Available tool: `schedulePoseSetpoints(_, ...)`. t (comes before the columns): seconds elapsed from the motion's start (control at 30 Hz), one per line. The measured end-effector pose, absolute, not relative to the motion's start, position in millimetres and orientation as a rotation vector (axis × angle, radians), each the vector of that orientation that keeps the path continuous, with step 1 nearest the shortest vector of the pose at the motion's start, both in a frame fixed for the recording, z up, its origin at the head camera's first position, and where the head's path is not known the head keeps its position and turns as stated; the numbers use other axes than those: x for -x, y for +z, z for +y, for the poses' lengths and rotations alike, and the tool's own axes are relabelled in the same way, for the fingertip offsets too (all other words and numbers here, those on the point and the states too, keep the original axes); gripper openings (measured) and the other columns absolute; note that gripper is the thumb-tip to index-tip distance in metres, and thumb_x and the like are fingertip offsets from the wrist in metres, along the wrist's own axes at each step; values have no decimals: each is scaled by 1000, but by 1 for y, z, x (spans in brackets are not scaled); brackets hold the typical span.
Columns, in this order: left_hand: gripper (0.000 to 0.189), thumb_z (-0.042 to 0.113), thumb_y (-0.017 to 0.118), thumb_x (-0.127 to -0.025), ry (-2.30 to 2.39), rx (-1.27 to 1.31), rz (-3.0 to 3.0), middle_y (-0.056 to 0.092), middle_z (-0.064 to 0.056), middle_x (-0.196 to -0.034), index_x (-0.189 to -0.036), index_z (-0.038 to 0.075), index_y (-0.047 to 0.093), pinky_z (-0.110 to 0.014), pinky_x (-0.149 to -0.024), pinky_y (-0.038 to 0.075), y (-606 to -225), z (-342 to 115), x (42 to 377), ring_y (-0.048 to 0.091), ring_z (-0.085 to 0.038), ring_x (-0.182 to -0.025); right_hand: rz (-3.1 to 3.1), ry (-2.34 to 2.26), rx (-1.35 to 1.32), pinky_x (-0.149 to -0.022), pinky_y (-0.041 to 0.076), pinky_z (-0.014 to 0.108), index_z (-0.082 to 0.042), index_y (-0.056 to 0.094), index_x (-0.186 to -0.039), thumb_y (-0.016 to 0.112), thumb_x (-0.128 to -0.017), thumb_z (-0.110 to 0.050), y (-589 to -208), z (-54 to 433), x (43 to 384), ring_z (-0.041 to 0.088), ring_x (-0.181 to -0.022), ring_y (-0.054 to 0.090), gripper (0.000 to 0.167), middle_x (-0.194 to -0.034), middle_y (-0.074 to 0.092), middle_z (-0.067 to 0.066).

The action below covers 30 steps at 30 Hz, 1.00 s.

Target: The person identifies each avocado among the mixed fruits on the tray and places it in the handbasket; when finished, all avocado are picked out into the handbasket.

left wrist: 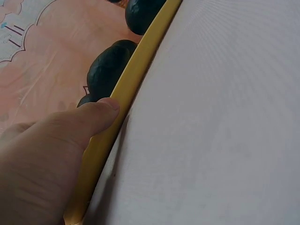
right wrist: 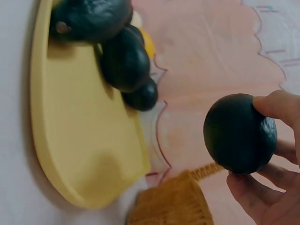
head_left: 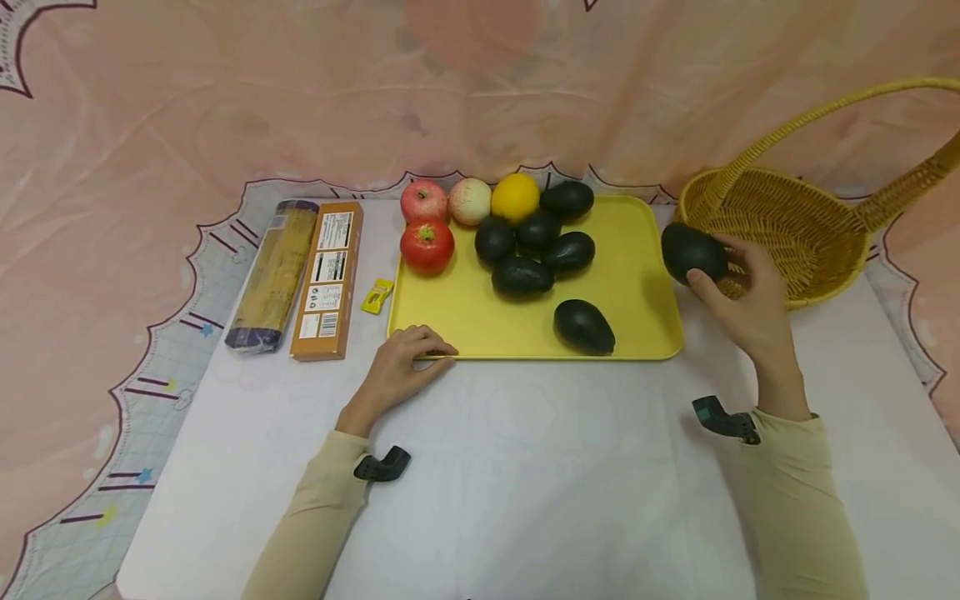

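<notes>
1 dark green avocado (head_left: 693, 253) is in the right hand (head_left: 753, 296), gripped between the thumb and the curled fingers, just beyond the right rim of the yellow tray (head_left: 622, 275) and near the wicker basket (head_left: 813, 221). That basket stands to the right of the tray, its tall handle arching up. The left hand (head_left: 405, 358) is at the near left corner of the tray and pinches its rim, with the thumb against the near edge and the fingers bent over it.

6 more avocados lie on the tray: a cluster of 5 (head_left: 522, 276) sits from its middle to its far edge, and a single fruit (head_left: 584, 326) lies apart beside its near rim. At the far left of the tray are 4 other fruits: a pink apple (head_left: 423, 202), a pale round fruit (head_left: 470, 202), a yellow fruit (head_left: 516, 197) and a bright red fruit (head_left: 427, 247), the last in front of the apple.

To the left of the tray, a small yellow packet (head_left: 377, 296) lies just beside it; farther left are a long brown box (head_left: 326, 283) and a clear-wrapped package (head_left: 273, 275) with dark ends. The tray rests on a white-covered bench (head_left: 540, 458).
</notes>
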<state>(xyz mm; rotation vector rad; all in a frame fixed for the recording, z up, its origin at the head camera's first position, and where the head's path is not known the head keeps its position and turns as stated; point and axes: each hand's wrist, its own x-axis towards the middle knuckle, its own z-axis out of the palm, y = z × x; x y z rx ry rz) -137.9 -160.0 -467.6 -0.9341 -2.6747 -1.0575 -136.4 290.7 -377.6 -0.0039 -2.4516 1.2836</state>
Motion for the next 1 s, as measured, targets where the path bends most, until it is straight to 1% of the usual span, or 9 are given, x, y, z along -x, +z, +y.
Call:
schedulePoseSetpoints(0.13, 14, 23, 74, -82, -1054, 936, -2674, 65, 7, -88, -96, 20, 73, -29, -75, 43, -468, -160, 138, 56, -10, -84, -2438, 1268, 124, -87, 39, 14, -17, 54, -131, 70, -83, -16, -376, 302, 132, -2, -108, 50, 51, -124, 56, -4)
schedulePoseSetpoints(0.27, 14, 23, 74, -82, -1053, 933, -2677, 65, 7, -88, -96, 20, 74, -29, -74, 43, -469, -161, 138, 56, -10, -84, -2400, 1292, 184, -87, 40, 15, -19, 56, -129, 70, -82, -15, -375, 312, 132, 0, -106, 52, 50, -122, 56, -7)
schedulePoseSetpoints(0.4, 14, 23, 74, -82, -1053, 931, -2676, 65, 7, -88, -96, 20, 74, -28, -74, 43, -471, -161, 139, 56, -10, -84, -2413, 1296, 249, -89, 41, 14, -20, 54, -130, 68, -84, -17, -376, 320, 134, 1, -106, 52, 48, -122, 52, -12)
schedulePoseSetpoints(0.57, 14, 23, 74, -82, -1061, 929, -2671, 64, 7, -88, -96, 20, 74, -28, -74, 43, -470, -161, 138, 55, -9, -84, -2422, 1317, 327, -95, 42, 16, -21, 53, -131, 65, -85, -20, -377, 328, 135, 4, -108, 53, 47, -121, 50, -14)
schedulePoseSetpoints(0.77, 13, 24, 74, -82, -1056, 930, -2667, 65, 7, -89, -95, 20, 74, -28, -74, 44, -470, -161, 138, 56, -9, -84, -2473, 1285, 411, -93, 41, 17, -24, 51, -133, 65, -86, -25, -375, 335, 138, 5, -108, 52, 49, -122, 49, -16)
schedulePoseSetpoints(0.83, 13, 24, 73, -83, -1059, 931, -2664, 65, 8, -89, -95, 20, 74, -28, -74, 44, -470, -161, 138, 56, -9, -84, -2527, 1267, 435, -91, 42, 15, -24, 49, -135, 64, -86, -28, -374, 338, 140, 7, -110, 51, 51, -125, 48, -13)
schedulePoseSetpoints(0.9, 13, 24, 73, -83, -1060, 936, -2659, 65, 8, -89, -95, 20, 73, -28, -74, 44, -471, -161, 138, 56, -9, -84, -2590, 1243, 442, -91, 42, 16, -24, 47, -137, 63, -87, -33, -373, 341, 143, 10, -112, 51, 53, -129, 47, -6)
schedulePoseSetpoints(0.97, 13, 24, 73, -83, -1062, 940, -2656, 65, 8, -89, -95, 20, 73, -28, -74, 44, -471, -161, 138, 56, -9, -84, -2666, 1214, 449, -98, 43, 23, -23, 43, -140, 61, -87, -38, -372, 344, 147, 18, -118, 49, 57, -135, 45, 3)
schedulePoseSetpoints(1.0, 13, 24, 73, -83, -1065, 941, -2657, 65, 8, -89, -95, 20, 73, -28, -74, 44, -471, -161, 138, 56, -9, -84, -2699, 1204, 451, -100, 44, 29, -22, 41, -141, 60, -88, -41, -372, 345, 149, 23, -120, 48, 60, -139, 43, 8)
